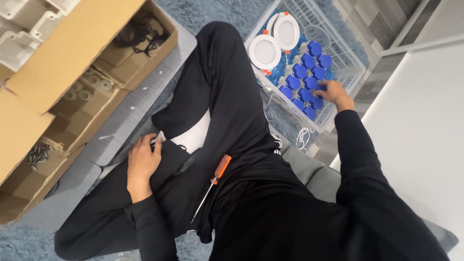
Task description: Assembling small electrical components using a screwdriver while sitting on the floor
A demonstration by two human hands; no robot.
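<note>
Nearest, a slim screwdriver with a thin steel shaft and a translucent orange handle lies loose across the lap, on smooth black trousers. Just left of it the left hand rests palm-down on the shin, fingers relaxed and spread, gripping nothing; its fingertips reach a white ribbed sock at the ankle. The person sits cross-legged on a shaggy blue-grey rug.

Further off on the right stands a white plastic crate with a lattice wall. In it, rounded blue plastic parts are packed tight in rows, touching one another. The right hand is at the near right edge of this cluster, fingers curled down onto one of the blue pieces; whether it has actually closed round the piece cannot be told. At the far left of the crate lie two round white lamp discs, flat and smooth, with small orange clips at their rims.

On the left, open brown cardboard boxes with matt corrugated flaps hold pale rings; dark screws lie in a small heap in a nearer compartment.
</note>
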